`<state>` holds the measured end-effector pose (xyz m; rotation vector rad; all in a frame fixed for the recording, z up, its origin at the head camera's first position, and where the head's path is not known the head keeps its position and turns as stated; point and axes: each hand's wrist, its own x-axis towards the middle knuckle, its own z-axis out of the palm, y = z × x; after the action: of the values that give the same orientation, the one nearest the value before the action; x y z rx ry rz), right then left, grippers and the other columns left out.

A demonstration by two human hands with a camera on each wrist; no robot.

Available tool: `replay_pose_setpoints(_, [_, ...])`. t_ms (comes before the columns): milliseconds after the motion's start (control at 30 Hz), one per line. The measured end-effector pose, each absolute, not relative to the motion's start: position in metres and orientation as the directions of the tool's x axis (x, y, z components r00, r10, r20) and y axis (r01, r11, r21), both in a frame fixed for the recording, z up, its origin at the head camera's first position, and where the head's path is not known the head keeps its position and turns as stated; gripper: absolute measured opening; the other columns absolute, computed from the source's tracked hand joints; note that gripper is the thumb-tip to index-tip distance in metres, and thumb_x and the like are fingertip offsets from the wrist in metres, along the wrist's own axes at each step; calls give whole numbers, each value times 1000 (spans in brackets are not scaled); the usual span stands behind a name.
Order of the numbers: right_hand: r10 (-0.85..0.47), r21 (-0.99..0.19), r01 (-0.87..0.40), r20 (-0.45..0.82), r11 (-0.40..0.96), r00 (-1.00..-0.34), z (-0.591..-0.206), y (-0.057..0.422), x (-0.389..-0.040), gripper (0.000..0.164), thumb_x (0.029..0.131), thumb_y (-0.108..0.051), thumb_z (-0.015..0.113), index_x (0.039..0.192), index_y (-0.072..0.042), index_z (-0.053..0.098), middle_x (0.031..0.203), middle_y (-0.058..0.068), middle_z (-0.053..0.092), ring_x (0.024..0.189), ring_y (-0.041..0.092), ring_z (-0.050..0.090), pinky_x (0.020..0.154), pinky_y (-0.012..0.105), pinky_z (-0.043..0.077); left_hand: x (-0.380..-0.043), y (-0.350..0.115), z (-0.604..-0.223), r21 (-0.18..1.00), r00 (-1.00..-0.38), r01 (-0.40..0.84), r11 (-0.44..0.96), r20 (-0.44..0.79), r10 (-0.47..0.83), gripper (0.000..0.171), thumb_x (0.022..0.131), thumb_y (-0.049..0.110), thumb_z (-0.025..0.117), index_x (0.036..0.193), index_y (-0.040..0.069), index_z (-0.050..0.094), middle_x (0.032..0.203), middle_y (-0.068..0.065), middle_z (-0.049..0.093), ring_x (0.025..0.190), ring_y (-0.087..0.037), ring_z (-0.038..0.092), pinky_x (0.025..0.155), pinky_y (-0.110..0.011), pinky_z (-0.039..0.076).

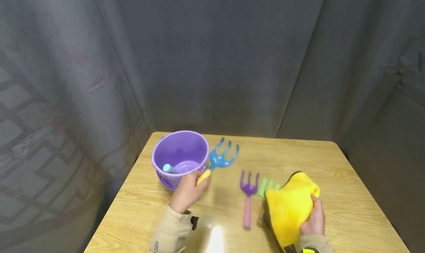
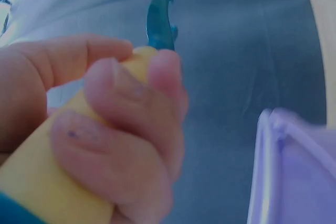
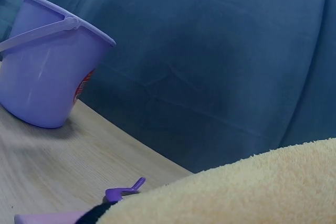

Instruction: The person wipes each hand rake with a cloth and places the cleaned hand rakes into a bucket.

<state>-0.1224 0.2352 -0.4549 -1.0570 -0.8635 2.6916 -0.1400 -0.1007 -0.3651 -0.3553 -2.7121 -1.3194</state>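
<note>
My left hand point(image 1: 190, 191) grips the yellow handle of a toy rake point(image 1: 220, 160) with blue tines, raised beside the purple bucket point(image 1: 158, 144). In the left wrist view, fingers curl round that yellow handle point(image 2: 79, 145). My right hand point(image 1: 315, 218) holds a yellow cloth point(image 1: 289, 205) with dark edging by its right side. Left of the cloth lies a purple toy rake point(image 1: 248, 188) with a pink handle. Green tines point(image 1: 262, 186) of another toy show past the cloth, the rest of it hidden.
The wooden table point(image 1: 345, 194) has its back edge near a grey curtain point(image 1: 212, 61). A light blue handle end point(image 1: 168, 168) sticks up inside the bucket. In the right wrist view, the bucket's handle point(image 3: 39, 34) hangs down its side.
</note>
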Motion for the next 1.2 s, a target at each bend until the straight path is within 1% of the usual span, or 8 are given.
replay_pose_setpoints(233, [274, -549, 120, -581, -827, -766, -458, 237, -122, 39, 85, -34, 58, 118, -26, 38, 88, -16, 56, 88, -1, 49, 71, 16, 43, -148, -122, -350, 764, -973, 155, 626, 227, -36, 25, 75, 2, 54, 96, -10, 60, 61, -5, 52, 48, -12, 46, 43, -26, 40])
replay_pose_setpoints(367, [258, -538, 131, -586, -833, -768, -459, 239, -121, 35, 86, -33, 57, 115, -26, 40, 86, -15, 57, 85, -1, 51, 70, 16, 44, -158, -130, -347, 703, -954, 142, 697, 286, -94, 18, 72, 1, 56, 85, -9, 62, 61, -6, 52, 52, -15, 45, 47, -28, 39])
replay_pose_setpoints(500, [258, -532, 137, -600, -836, -758, -461, 239, -122, 35, 84, -33, 60, 112, -25, 42, 84, -14, 58, 84, -1, 52, 70, 17, 44, -168, -136, -348, 667, -942, 124, 735, 311, -124, 5, 69, 0, 58, 66, -4, 60, 54, -5, 49, 49, -17, 44, 46, -29, 37])
replay_pose_setpoints(633, [246, -536, 154, -600, -830, -762, -461, 239, -123, 35, 84, -34, 60, 112, -25, 41, 84, -14, 58, 83, -1, 52, 70, 17, 44, -178, -139, -352, 627, -934, 99, 773, 327, -146, 11, 65, 1, 60, 54, 1, 57, 50, -3, 48, 47, -18, 42, 45, -30, 36])
replay_pose_setpoints(800, [228, -538, 168, -591, -826, -774, -462, 239, -123, 32, 86, -34, 57, 111, -25, 41, 84, -14, 57, 81, 0, 52, 70, 17, 44, -190, -139, -358, 588, -931, 65, 806, 327, -163, 14, 64, 3, 65, 52, 2, 59, 50, -6, 52, 46, -23, 47, 46, -37, 40])
replay_pose_setpoints(900, [219, -536, 174, -590, -826, -777, -463, 239, -123, 32, 86, -33, 57, 111, -25, 41, 84, -14, 57, 80, 0, 52, 70, 18, 44, -196, -138, -362, 587, -939, 40, 809, 298, -169, 18, 65, 5, 66, 50, 3, 56, 49, -6, 51, 47, -26, 48, 48, -41, 41])
replay_pose_setpoints(1067, [221, -537, 169, -587, -827, -779, -464, 237, -122, 26, 87, -32, 56, 107, -23, 44, 82, -12, 58, 78, 1, 54, 69, 18, 45, -206, -139, -370, 586, -957, -9, 810, 231, -178, 26, 64, 6, 66, 47, 8, 47, 45, -2, 45, 49, -26, 46, 49, -42, 41])
replay_pose_setpoints(1200, [223, -558, 175, -572, -811, -789, -465, 236, -121, 22, 87, -32, 55, 104, -22, 45, 81, -12, 58, 77, 2, 54, 69, 18, 45, -211, -139, -376, 579, -957, -6, 815, 234, -173, 29, 65, 5, 67, 46, 9, 45, 45, -3, 43, 50, -26, 47, 50, -42, 42])
